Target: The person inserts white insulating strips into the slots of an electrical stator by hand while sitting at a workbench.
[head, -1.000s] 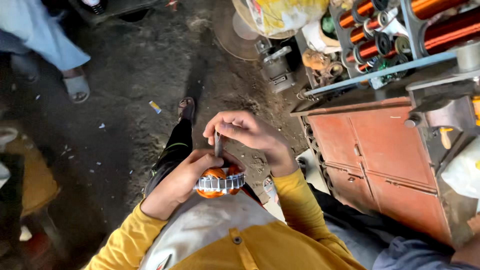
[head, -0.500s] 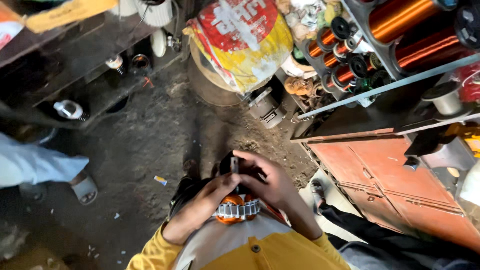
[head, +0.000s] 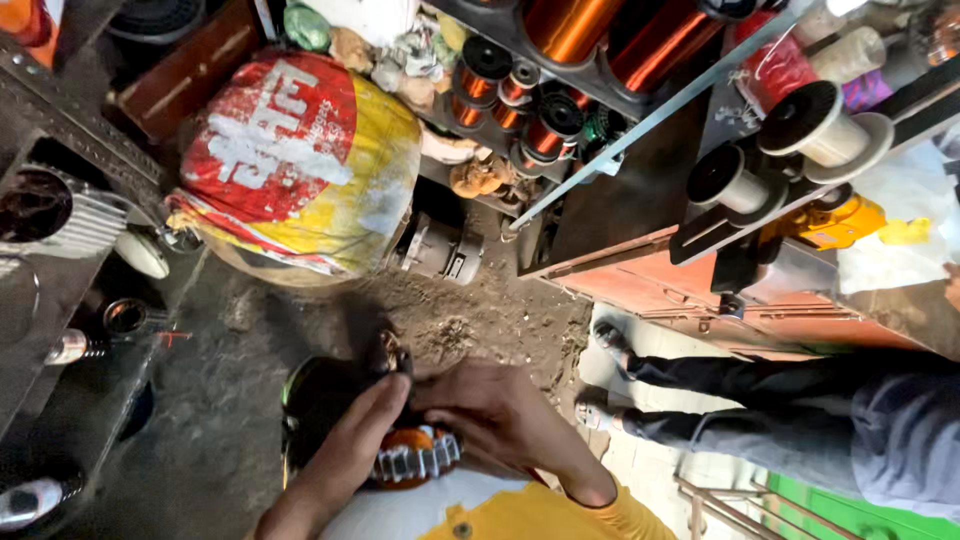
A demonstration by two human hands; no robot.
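My left hand point(head: 340, 460) and my right hand point(head: 500, 412) meet low in the view, just above my yellow shirt point(head: 540, 515). Between them is a small round motor winding point(head: 415, 462), orange copper coils inside a toothed grey metal ring. My left hand cups it from the left and below. The fingers of my right hand curl over its top edge and touch my left fingertips. A dark round object point(head: 320, 395) lies on the ground right behind my hands. No tool shows in my right hand.
Another person's grey-trousered legs point(head: 760, 400) and shoes point(head: 608, 338) stand at the right, beside an orange metal cabinet point(head: 640, 270). Above are racks of copper wire spools point(head: 655, 40) and pale spools point(head: 815, 125). A red and yellow sack point(head: 300, 170), a small motor point(head: 435, 250) and a left shelf point(head: 60, 300) ring the dirt floor point(head: 230, 400).
The view has swung up toward the shelves and drawn closer. My hands now sit lower in the picture. The thin rod my right hand held upright has dropped out of sight.
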